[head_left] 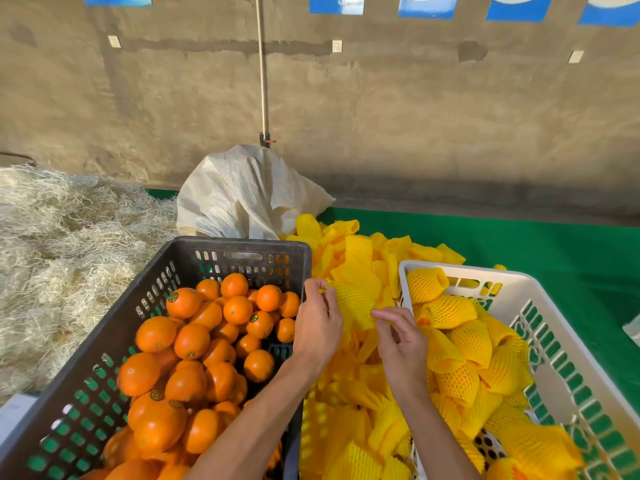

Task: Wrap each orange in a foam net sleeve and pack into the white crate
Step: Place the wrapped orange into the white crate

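Both my hands hold one yellow foam net sleeve [353,301] above the pile of loose sleeves [349,410]. My left hand [317,323] pinches its upper left edge. My right hand [401,344] pinches its lower right edge with the fingertips. To the left, a dark crate [239,245] holds several bare oranges [194,344]. On the right stands the white crate [561,313], holding several oranges wrapped in yellow sleeves [460,344].
A white woven sack [242,199] lies open behind the sleeve pile. Pale straw [65,244] is heaped at the left. Green cloth [540,247] covers the table at the right. A concrete wall stands behind.
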The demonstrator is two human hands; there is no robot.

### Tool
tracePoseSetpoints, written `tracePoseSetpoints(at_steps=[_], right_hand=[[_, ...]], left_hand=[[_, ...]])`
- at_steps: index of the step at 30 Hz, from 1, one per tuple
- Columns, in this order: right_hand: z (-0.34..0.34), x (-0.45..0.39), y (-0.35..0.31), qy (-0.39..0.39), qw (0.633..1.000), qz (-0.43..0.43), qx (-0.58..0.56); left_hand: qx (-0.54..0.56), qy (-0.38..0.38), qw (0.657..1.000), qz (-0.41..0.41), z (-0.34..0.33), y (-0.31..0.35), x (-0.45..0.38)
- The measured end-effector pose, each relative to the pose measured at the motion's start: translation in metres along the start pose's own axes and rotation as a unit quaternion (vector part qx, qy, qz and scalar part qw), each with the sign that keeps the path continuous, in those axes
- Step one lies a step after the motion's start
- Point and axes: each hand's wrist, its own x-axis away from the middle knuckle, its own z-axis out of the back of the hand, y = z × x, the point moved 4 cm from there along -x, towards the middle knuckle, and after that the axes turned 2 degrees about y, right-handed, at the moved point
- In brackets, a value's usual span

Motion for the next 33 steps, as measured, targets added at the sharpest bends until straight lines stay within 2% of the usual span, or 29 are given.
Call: tracePoseSetpoints(at_steps=[2,4,6,8,13,17,20,24,28,31,33], right_hand=[[-0.002,0.003,0.003,-0.024,0.999,-0.036,-0.007],[-0.003,0.001,0.012,-0.034,0.992,-0.116,-0.036],[-0.006,-0.001,0.019,-0.05,0.972,-0.208,-0.101],[-0.012,0.002,0.017,-0.09,0.947,-0.259,-0.169],[-0.008,0.002,0.013,-0.129,0.926,-0.266,-0.237],[-0.01,0.007,0.015,-0.156,0.937,-0.254,-0.18],[-0.017,0.01,0.019,-0.191,0.938,-0.253,-0.143],[-0.023,0.012,0.015,-0.224,0.919,-0.264,-0.19],[-0.016,0.005,0.017,-0.184,0.919,-0.278,-0.21],[-0.015,0.009,0.02,-0.195,0.916,-0.295,-0.192],[-0.021,0.015,0.02,-0.232,0.905,-0.304,-0.188]], left_hand=[[0.004,-0.009,1.0,-0.002,-0.001,0.002,0.001],[0.053,-0.008,0.998,0.013,0.001,0.001,-0.001],[0.091,0.004,0.996,0.025,0.005,0.0,-0.003],[0.101,0.004,0.995,0.02,0.007,0.0,-0.004],[0.052,-0.065,0.996,-0.028,0.003,0.005,-0.001],[0.011,-0.062,0.997,-0.037,0.001,0.004,-0.003],[0.037,-0.08,0.996,-0.022,0.004,0.005,-0.004],[0.072,-0.086,0.994,-0.012,0.007,0.008,-0.003],[0.081,-0.078,0.994,-0.016,0.009,0.01,-0.004],[0.087,-0.116,0.989,-0.019,0.006,0.011,-0.004],[0.101,-0.15,0.983,-0.007,0.007,0.009,-0.007]])
